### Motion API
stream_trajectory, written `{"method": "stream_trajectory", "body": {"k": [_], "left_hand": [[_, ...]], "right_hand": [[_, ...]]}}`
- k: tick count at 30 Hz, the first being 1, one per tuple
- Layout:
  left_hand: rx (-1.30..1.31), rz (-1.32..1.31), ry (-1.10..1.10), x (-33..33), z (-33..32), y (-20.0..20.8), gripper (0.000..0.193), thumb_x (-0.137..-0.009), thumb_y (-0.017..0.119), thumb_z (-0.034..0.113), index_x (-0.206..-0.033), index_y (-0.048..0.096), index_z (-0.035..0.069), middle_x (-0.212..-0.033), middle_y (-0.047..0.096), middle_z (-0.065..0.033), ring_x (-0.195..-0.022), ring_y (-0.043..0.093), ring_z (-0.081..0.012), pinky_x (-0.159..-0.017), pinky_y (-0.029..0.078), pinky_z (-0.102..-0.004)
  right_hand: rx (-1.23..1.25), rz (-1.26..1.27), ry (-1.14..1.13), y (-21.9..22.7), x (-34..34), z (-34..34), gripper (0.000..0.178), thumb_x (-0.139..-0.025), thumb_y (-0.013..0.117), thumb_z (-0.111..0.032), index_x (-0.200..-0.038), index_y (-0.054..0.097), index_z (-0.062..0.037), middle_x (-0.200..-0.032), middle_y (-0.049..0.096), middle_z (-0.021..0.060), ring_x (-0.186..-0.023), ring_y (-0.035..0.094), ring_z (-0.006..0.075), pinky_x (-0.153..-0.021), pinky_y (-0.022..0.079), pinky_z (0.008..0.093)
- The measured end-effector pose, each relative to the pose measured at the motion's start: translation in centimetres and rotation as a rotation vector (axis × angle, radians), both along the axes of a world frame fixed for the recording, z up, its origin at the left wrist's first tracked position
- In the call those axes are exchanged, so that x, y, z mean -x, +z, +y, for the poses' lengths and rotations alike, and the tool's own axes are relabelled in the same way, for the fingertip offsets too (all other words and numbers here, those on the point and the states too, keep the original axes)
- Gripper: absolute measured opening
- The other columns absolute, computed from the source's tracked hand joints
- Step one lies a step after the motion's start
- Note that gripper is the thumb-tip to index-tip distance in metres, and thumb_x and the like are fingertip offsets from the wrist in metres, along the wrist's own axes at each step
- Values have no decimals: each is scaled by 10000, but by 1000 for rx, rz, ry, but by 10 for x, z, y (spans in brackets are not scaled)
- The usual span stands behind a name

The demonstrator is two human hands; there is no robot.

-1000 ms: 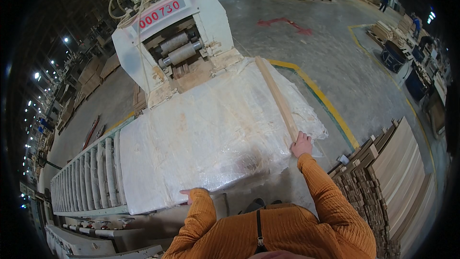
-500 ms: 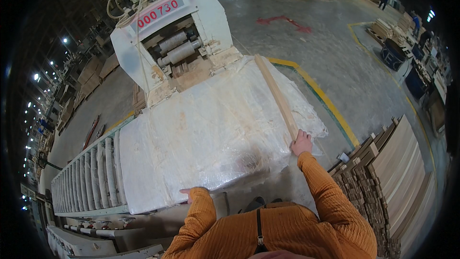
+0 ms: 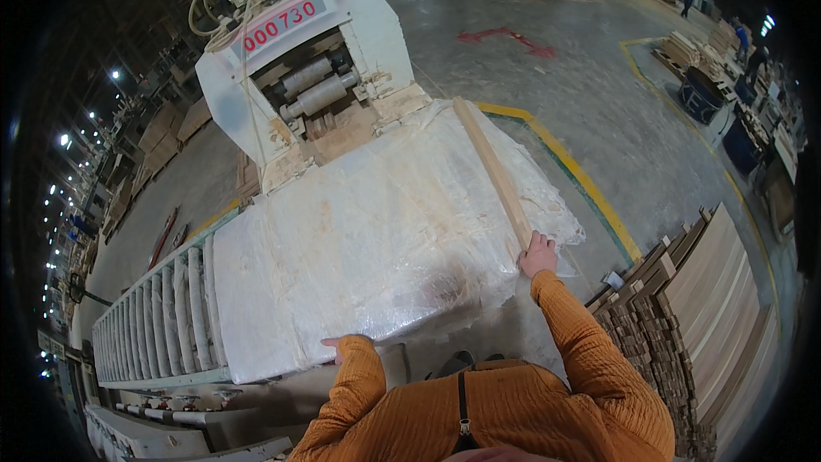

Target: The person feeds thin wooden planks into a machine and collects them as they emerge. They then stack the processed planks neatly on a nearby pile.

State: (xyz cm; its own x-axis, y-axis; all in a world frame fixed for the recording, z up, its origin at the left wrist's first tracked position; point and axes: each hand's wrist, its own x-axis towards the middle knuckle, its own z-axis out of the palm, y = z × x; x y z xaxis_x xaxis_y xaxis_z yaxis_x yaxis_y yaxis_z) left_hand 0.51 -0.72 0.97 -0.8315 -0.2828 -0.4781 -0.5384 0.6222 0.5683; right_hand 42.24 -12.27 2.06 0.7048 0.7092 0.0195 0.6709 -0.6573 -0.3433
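Right grip (image 3: 538, 255): my fingers pinch the wooden strip's near end
Wooden strip (image 3: 494, 171): lies along the right side of the plastic-wrapped table (image 3: 342, 231)
Left grip (image 3: 332, 344): at the table's near edge, partly hidden; I cannot tell its closure
Roller machine (image 3: 380, 38): stands at the table's far edge
Roller conveyor (image 3: 162, 321): adjoins its left
Board stack (image 3: 718, 291): right of me

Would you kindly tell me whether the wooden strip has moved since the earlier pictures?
No, not visibly: the wooden strip lies along the same line on the plastic-covered table, its far end keeping its place near the white machine.
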Motion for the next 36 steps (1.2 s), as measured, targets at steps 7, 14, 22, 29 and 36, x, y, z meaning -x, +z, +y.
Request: {"method": "stream_trajectory", "body": {"k": [7,14,22,29,36], "left_hand": [[-2,7,14,4,2,-6,997,-741,424,824,-1233,532,-37,-1199,592,-248,-1105,569,-392,-982,399,-496],[-16,9,18,3,2,-6,1004,-737,434,821,-1241,523,-43,-1202,588,-254,-1109,566,-392,-994,388,-490],[-77,63,87,2,5,-10,1009,-741,428,821,-1247,518,-47,-1202,588,-255,-1105,567,-393,-997,386,-487],[7,112,124,0,7,-12,1008,-748,407,825,-1256,515,-39,-1210,583,-254,-1108,564,-393,-991,391,-489],[-4,56,81,2,5,-10,1008,-747,405,827,-1250,517,-39,-1204,585,-254,-1104,565,-393,-990,393,-484]], "right_hand": [[63,18,-18,1,0,0,485,-745,625,-189,-1165,444,-29,-1135,530,167,-1091,483,369,-872,489,449],[-3,-3,-5,-1,0,0,480,-743,619,-192,-1161,448,-27,-1134,529,170,-1079,484,379,-874,481,462],[54,3,-9,-2,-1,0,477,-745,625,-188,-1155,448,-22,-1131,527,169,-1073,486,371,-881,475,449],[-7,-24,6,-2,0,0,468,-743,624,-188,-1146,450,-24,-1125,528,169,-1067,489,368,-871,481,449],[-3,-31,-1,-2,0,0,459,-741,622,-183,-1139,454,-26,-1116,534,167,-1057,495,370,-869,480,452]]}}
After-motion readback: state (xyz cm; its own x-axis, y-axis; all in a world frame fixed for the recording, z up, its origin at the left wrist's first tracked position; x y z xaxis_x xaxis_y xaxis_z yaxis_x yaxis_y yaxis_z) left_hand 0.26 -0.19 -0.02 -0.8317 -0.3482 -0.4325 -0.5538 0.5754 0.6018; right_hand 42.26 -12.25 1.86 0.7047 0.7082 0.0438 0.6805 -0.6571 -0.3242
